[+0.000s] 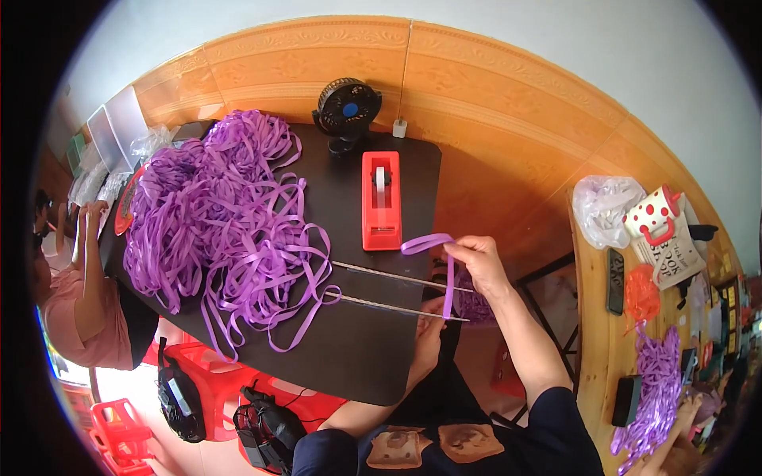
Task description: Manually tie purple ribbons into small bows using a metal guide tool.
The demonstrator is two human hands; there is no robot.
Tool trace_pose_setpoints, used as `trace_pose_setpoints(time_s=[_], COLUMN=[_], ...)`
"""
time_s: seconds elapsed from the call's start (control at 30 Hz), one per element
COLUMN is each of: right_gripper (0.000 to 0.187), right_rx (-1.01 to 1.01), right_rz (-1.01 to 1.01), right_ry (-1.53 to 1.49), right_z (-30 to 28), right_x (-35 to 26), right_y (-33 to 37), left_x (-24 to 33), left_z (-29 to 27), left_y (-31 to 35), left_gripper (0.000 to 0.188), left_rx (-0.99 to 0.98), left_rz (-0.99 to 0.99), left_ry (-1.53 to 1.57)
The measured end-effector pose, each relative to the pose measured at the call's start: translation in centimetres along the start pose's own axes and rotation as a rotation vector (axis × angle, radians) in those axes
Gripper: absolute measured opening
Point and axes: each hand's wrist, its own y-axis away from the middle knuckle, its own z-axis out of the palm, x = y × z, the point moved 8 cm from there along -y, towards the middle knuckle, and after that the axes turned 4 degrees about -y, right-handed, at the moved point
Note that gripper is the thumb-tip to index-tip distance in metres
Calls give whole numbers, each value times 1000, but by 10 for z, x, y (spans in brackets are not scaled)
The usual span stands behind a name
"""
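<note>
Two thin twisted metal rods lie side by side over the right edge of the dark table, a far rod (389, 274) and a near rod (381, 307). With thumb and fingers closed, my right hand (480, 266) pinches a purple ribbon (450, 279). From that pinch the ribbon runs down to the near rod, and a loop of it bends left toward the tape dispenser. My left hand (427, 341) is closed at the near rod's right end, its fingertips partly hidden. A large heap of purple ribbon (214, 214) covers the table's left side.
A red tape dispenser (382, 230) and a black fan (348, 111) stand toward the back. On the right, a wooden table (591, 317) carries bags, a phone, a spotted cup and shiny purple ribbon. Another person's arm (94, 278) reaches in at left; red stools stand below.
</note>
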Motion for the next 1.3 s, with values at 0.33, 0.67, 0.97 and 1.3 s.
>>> trace_pose_setpoints(time_s=[0.33, 0.67, 0.97, 1.3], right_gripper=[14, 19, 8, 24], right_rx=[-27, 82, 261, 153], right_rz=[363, 512, 149, -1134], right_ry=[-221, -302, -84, 1190], right_z=[0, 8, -17, 65], right_x=[84, 107, 89, -29], right_y=[48, 134, 200, 224], left_x=[57, 18, 5, 5], left_z=[19, 13, -7, -18], left_y=[-9, 22, 77, 117], left_gripper=[39, 19, 19, 23], left_rx=[135, 80, 79, -62], left_rz=[356, 25, -41, -267], left_ry=[-296, -80, -36, -76])
